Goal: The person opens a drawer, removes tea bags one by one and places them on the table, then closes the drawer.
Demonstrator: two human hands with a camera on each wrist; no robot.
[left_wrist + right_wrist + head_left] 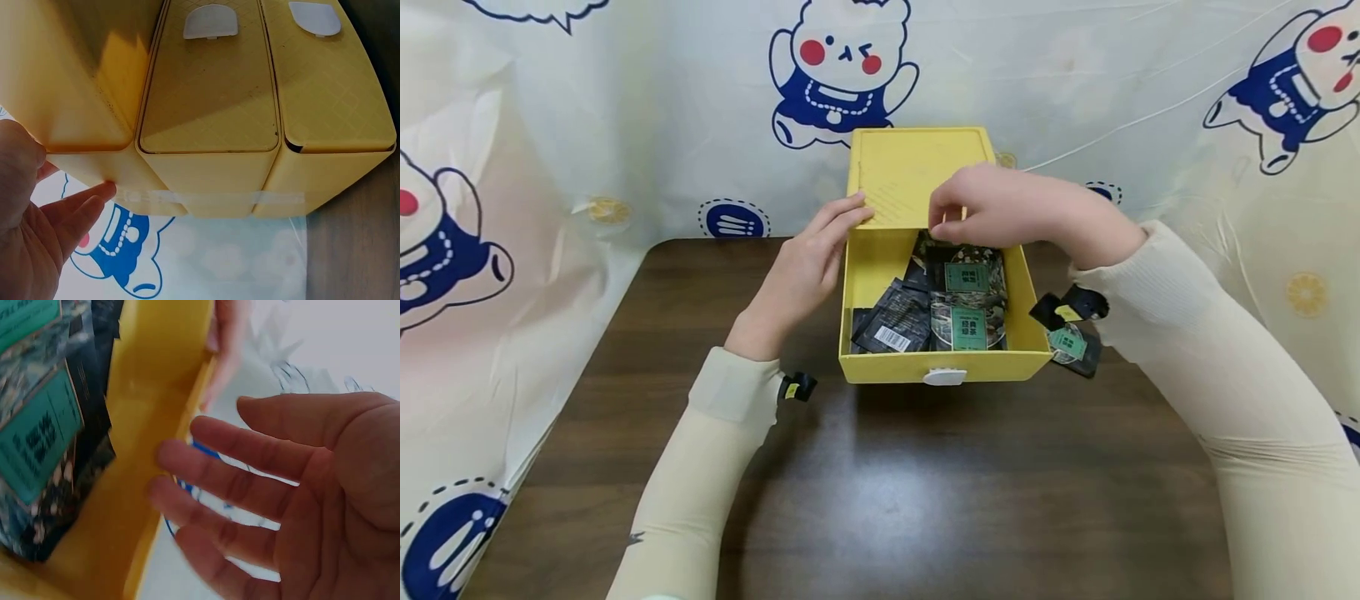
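The yellow drawer (880, 368) is standing pulled out toward the near side, its white handle (945, 377) facing the person, and dark sachets with green labels (967, 329) are lying inside, mostly toward the right. A dark packet with a barcode (891, 312) is leaning among them on the left. Over the drawer's far end the right hand (992, 204) is hanging palm down, wrist bending, its fingers loosely bent, parted from one another and holding nothing; that forearm is slanting in from the near right. The left hand (801, 275) is resting at the left edge of the yellow cabinet (917, 167), its fingers nearly straight and slightly spread, fingertips touching the cabinet, the forearm rising from the near left. One more sachet (1078, 354) is lying just right of the drawer. Everything is sitting toward the far side of the brown table (887, 500), and a printed curtain (1037, 83) is hanging behind.
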